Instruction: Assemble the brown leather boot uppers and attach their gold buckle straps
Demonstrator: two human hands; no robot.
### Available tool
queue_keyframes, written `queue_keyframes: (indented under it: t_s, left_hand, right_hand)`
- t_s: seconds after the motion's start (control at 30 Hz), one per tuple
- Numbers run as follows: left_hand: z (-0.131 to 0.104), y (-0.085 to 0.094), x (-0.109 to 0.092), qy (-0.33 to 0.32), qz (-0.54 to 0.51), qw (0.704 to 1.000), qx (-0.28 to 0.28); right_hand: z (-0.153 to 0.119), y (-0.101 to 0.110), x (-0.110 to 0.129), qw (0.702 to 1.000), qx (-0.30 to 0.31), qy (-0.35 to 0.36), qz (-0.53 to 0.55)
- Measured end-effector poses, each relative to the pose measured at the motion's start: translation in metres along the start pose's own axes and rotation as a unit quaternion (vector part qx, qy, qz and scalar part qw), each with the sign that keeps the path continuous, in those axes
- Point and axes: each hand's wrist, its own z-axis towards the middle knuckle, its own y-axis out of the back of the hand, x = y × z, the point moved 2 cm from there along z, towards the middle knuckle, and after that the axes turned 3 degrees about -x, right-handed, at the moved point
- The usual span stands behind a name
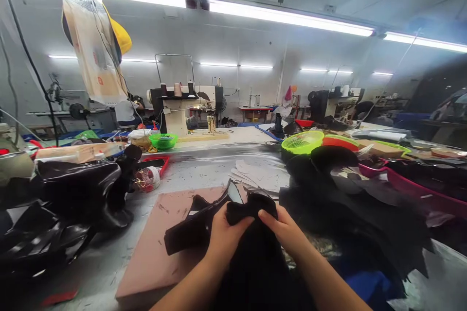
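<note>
A soft black piece of material, perhaps fabric or leather, is pinched between my two hands above a pink board. My left hand grips its left side, thumb on top. The right hand has its thumb pressed on the opposite side. Between them the edge is bent up and curled; the lower part hangs towards me into dark shadow. Just left of my left hand, a dark folded leather piece rests on the board. Whether it joins the held piece, I cannot tell.
Shiny black leather pieces are heaped at left, matte black pieces at right. White paper sheets lie beyond the board. Further off are a green bowl, a yellow-green basket, a magenta basket and a sewing machine.
</note>
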Motion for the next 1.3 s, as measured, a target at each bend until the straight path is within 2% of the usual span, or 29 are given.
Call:
queue_keyframes:
  t_s: [0.13, 0.2, 0.3, 0.4, 0.47, 0.57, 0.67, 0.73, 0.8, 0.83, 0.97, 1.03, 1.17, 1.3]
  left_hand:
    - [-0.007, 0.002, 0.010, 0.014, -0.028, 0.999, -0.032]
    - [-0.008, 0.005, 0.014, 0.015, -0.039, 0.998, -0.053]
    - [-0.007, 0.011, 0.014, 0.014, -0.042, 0.996, -0.082]
    - [-0.007, 0.016, 0.007, -0.014, 0.002, 0.997, -0.071]
    - [-0.009, 0.017, 0.001, -0.052, 0.051, 0.995, -0.065]
    - [-0.012, 0.017, -0.005, -0.100, 0.105, 0.987, -0.069]
    - [-0.014, 0.015, -0.007, -0.115, 0.131, 0.982, -0.076]
    - [-0.014, 0.013, -0.009, -0.118, 0.128, 0.982, -0.076]
    - [-0.012, 0.011, -0.013, -0.119, 0.115, 0.983, -0.081]
    - [-0.010, 0.011, -0.016, -0.118, 0.108, 0.983, -0.089]
    - [-0.004, 0.014, -0.022, -0.090, 0.083, 0.982, -0.141]
    - [-0.003, 0.015, -0.021, -0.074, 0.075, 0.984, -0.146]
    - [-0.008, 0.011, -0.011, -0.068, 0.066, 0.987, -0.127]
    - [-0.015, 0.011, 0.002, -0.072, 0.076, 0.988, -0.115]
  right_hand:
    - [0.002, 0.003, -0.010, 0.996, -0.038, -0.034, 0.079]
    - [0.003, 0.007, -0.012, 0.993, -0.071, -0.021, 0.087]
    - [0.004, 0.018, -0.005, 0.990, -0.104, 0.076, 0.049]
    - [0.001, 0.025, 0.018, 0.974, -0.042, 0.192, -0.114]
    - [-0.002, 0.026, 0.037, 0.936, 0.022, 0.227, -0.269]
    - [-0.004, 0.022, 0.062, 0.854, 0.113, 0.222, -0.457]
    - [-0.003, 0.018, 0.077, 0.782, 0.191, 0.209, -0.555]
    - [-0.002, 0.018, 0.082, 0.764, 0.217, 0.210, -0.571]
    - [-0.001, 0.021, 0.081, 0.780, 0.206, 0.219, -0.549]
    - [0.000, 0.023, 0.079, 0.801, 0.186, 0.224, -0.523]
    - [0.003, 0.028, 0.051, 0.937, 0.046, 0.199, -0.285]
    - [0.004, 0.023, 0.033, 0.971, 0.036, 0.156, -0.176]
    - [0.002, 0.005, 0.013, 0.985, 0.076, 0.081, -0.135]
    - [0.002, -0.005, 0.013, 0.982, 0.073, 0.083, -0.154]
